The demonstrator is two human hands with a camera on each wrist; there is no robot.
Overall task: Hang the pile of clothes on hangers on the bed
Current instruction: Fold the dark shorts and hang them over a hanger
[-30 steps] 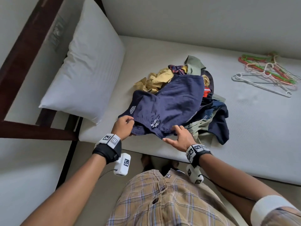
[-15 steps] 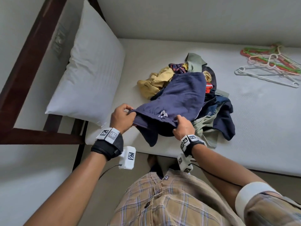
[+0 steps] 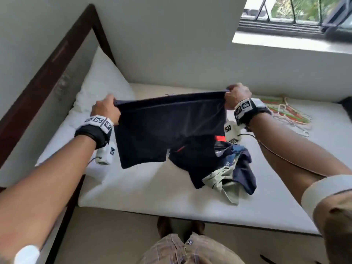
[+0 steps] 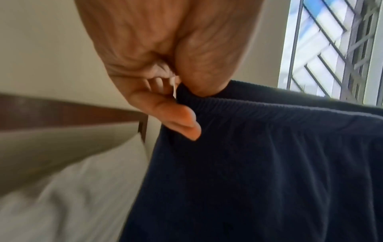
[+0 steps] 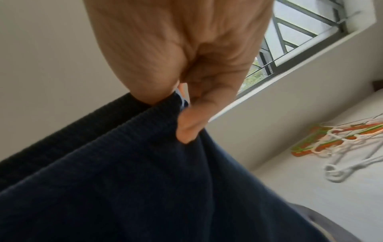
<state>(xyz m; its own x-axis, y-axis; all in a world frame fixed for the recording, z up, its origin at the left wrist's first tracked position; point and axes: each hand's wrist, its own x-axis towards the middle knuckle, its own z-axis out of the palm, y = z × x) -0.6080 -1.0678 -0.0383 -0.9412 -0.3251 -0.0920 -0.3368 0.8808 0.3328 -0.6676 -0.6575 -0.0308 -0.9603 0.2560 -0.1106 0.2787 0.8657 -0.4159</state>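
Observation:
A pair of navy shorts (image 3: 167, 128) hangs stretched by its waistband above the bed. My left hand (image 3: 105, 110) pinches the waistband's left end, seen close in the left wrist view where thumb and fingers (image 4: 182, 121) clamp the ribbed band of the navy shorts (image 4: 259, 163). My right hand (image 3: 236, 98) pinches the right end; in the right wrist view its fingers (image 5: 186, 129) grip the navy shorts (image 5: 124, 172). The pile of clothes (image 3: 226, 168) lies on the mattress below, partly hidden behind the shorts. A heap of plastic hangers (image 3: 285, 115) lies at the right, the hangers (image 5: 342, 147) also in the right wrist view.
A white pillow (image 3: 99, 86) leans against the dark wooden headboard (image 3: 47, 73) at the left. The white mattress (image 3: 152, 191) runs along a wall, with a barred window (image 3: 297, 14) above the right end. My feet stand on the floor by the bed's near edge.
Both hands have lifted the navy shorts off the pile and spread them wide by the waistband. The head view has tilted up, now showing the window.

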